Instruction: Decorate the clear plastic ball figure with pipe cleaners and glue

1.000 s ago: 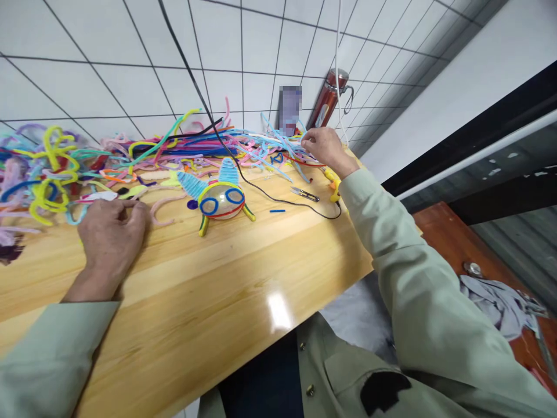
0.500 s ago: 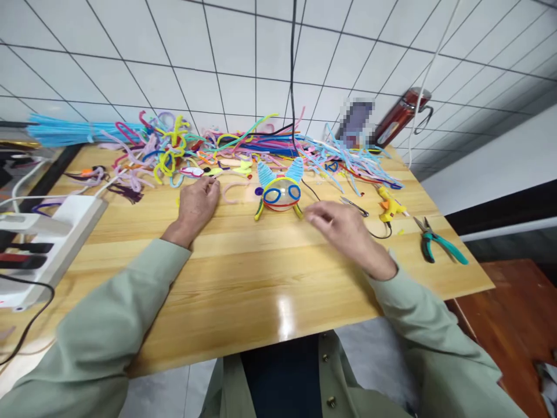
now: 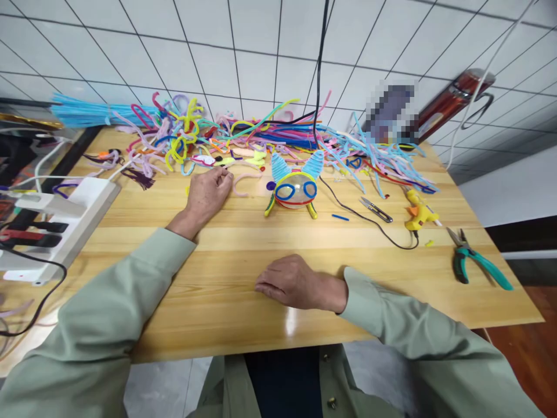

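Observation:
A craft figure (image 3: 296,191) stands mid-table, with a clear rounded body, light-blue ears, blue eye rings, a red band and yellow legs. My left hand (image 3: 209,190) rests on the wood to its left, fingers curled closed with nothing showing in them. Just beyond it lies a curved pink pipe cleaner (image 3: 238,181). Nearer the table's front edge, my right hand (image 3: 293,283) is loosely closed, touching no object but the table. A short blue stick (image 3: 340,217) lies right of the figure.
Pipe cleaners (image 3: 270,136) are heaped along the tiled wall. Thread snips (image 3: 376,209), a yellow glue gun (image 3: 420,215) with its black cord and teal-handled pliers (image 3: 481,261) lie at right. A red flask (image 3: 455,104) stands behind; a white power strip (image 3: 69,232) is at left.
My right hand has drawn back from beside the figure toward the front edge and closed. The blue stick now shows. My left hand stays in place; the view has shifted slightly.

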A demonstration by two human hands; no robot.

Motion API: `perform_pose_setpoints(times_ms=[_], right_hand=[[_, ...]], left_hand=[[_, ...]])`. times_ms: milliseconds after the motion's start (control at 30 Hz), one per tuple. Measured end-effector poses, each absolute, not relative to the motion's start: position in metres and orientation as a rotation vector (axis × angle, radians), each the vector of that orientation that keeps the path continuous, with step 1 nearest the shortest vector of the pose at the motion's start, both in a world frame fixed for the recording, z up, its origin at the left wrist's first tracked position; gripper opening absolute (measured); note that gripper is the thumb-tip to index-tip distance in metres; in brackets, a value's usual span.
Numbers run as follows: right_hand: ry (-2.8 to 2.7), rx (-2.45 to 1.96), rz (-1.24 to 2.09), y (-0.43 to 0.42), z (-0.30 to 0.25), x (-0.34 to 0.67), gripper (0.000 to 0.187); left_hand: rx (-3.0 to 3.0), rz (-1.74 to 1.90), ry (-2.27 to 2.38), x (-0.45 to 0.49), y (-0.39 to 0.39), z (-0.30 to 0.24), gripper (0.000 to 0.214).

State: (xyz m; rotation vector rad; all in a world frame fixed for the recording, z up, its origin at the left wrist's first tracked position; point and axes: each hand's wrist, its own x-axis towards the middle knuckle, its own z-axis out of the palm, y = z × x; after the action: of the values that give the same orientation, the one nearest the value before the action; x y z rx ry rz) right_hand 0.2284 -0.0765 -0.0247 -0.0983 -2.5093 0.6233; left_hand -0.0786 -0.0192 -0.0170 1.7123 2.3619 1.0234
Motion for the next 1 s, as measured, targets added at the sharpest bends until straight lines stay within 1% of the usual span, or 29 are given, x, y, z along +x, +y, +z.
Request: perform_pose_setpoints(times_ms=[267,500,1000], right_hand=[[-2.562,-0.099,0.632,-0.076,-0.024,0.231,0.036],[-2.577,-0.12,0.65,-0.076,-0.026,0.23,0.04],[-2.579,-0.177,0.643,-0.079,-0.03,0.229,0.034]], left_hand=[[1.743,0.967,2.361,-0.08,-0.019,-0.018,0.02],[1.779,0.881,2.373,-0.079,-0.02,-0.016,0.025],[1.85,0.583,2.408,-0.069,-0.024,-0.006,0.036]])
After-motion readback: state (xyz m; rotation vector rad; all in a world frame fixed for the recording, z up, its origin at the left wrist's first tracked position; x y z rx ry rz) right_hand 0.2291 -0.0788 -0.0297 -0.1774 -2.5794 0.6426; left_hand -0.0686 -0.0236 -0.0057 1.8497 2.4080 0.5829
